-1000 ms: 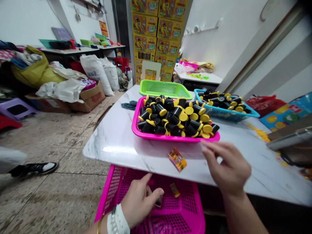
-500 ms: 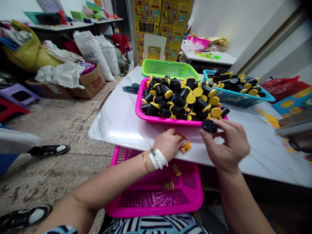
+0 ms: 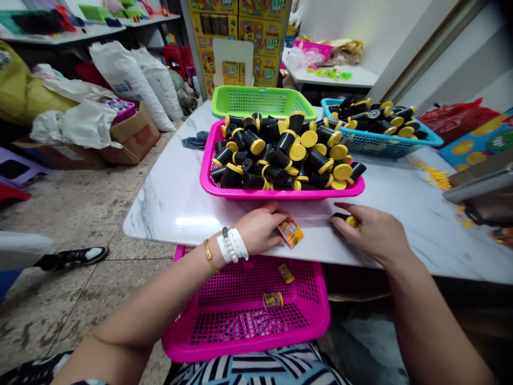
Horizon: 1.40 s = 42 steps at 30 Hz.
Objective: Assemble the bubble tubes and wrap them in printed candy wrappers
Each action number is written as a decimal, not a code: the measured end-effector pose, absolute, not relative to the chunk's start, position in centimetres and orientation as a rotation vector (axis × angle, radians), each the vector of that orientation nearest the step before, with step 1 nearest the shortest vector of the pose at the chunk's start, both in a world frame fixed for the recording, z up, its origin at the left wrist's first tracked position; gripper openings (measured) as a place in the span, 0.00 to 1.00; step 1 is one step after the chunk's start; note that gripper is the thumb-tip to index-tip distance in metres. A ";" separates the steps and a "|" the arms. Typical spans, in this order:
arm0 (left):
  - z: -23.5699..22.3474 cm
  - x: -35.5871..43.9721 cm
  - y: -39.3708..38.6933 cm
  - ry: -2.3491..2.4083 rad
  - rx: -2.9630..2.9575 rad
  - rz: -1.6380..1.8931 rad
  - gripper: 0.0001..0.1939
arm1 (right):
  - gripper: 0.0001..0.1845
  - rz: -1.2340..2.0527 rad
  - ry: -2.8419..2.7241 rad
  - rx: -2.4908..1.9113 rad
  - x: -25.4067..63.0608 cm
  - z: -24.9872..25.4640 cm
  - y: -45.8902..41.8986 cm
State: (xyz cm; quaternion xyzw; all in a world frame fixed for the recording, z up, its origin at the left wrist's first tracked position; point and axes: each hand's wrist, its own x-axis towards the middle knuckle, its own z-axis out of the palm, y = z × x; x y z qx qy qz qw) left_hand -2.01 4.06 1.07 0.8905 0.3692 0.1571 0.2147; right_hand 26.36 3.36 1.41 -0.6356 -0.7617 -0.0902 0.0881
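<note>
My left hand (image 3: 258, 229) is over the table's near edge, its fingers closed on the left side of a small stack of orange printed labels (image 3: 292, 233). Further right, my right hand (image 3: 371, 232) grips a small black canister with a yellow lid (image 3: 352, 221), held low over the tabletop and mostly hidden by the fingers. Just beyond both hands, a pink basket (image 3: 256, 193) is heaped with black canisters that have yellow lids. In the lower pink basket (image 3: 248, 342), below the table edge, lie two labelled canisters (image 3: 273, 300).
Behind the full basket stands a green basket (image 3: 260, 96). A blue basket (image 3: 385, 144) of more canisters is at the back right, near small yellow pieces (image 3: 435, 174). A dark cloth (image 3: 195, 140) lies at left. Another person's shoe (image 3: 76, 258) shows on the floor.
My right hand has lowered the canister toward the tabletop and turned it, so its yellow lid now shows. The left hand remains at the labels. The whole view has shifted slightly.
</note>
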 end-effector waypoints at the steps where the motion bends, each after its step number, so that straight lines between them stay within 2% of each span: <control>1: 1.0 -1.9 3.8 1.099 2.439 0.432 0.23 | 0.24 -0.290 -2.262 -1.901 26.2 1.2 3.9; 3: 0.9 -1.6 3.0 1.244 2.366 0.442 0.24 | 0.27 -0.325 -2.233 -1.912 25.9 0.5 4.6; 8: 0.6 -1.7 1.7 1.299 2.324 0.545 0.41 | 0.36 -0.314 -2.112 -1.785 26.4 -0.9 4.0; 11: 0.4 -2.0 1.8 1.234 2.337 0.530 0.32 | 0.40 -0.322 -1.918 -1.688 26.2 -0.5 1.6; 13: 0.1 -2.1 2.0 1.217 2.335 0.548 0.26 | 0.36 -0.225 -1.837 -1.616 25.1 0.0 -0.3; 17: -0.4 -2.1 2.0 1.198 2.345 0.652 0.29 | 0.32 0.201 -2.114 -1.391 21.5 0.0 -2.5; 24: -0.3 -2.5 2.3 1.093 2.403 0.672 0.29 | 0.19 0.234 -2.252 -1.337 19.5 -0.6 -1.2; 32: -0.2 -2.4 2.7 1.097 2.394 0.634 0.28 | 0.21 0.230 -2.284 -1.280 19.9 -0.6 -0.4; 36: -0.3 -0.8 2.2 1.183 2.390 0.622 0.28 | 0.19 0.226 -2.296 -1.283 20.8 -0.5 -0.1; 39: -0.2 0.9 2.1 1.233 2.397 0.575 0.27 | 0.21 0.206 -2.281 -1.353 22.6 -0.6 -0.4; 42: 0.0 2.0 2.4 1.307 2.406 0.561 0.30 | 0.23 0.170 -2.255 -1.404 24.4 -0.8 -0.8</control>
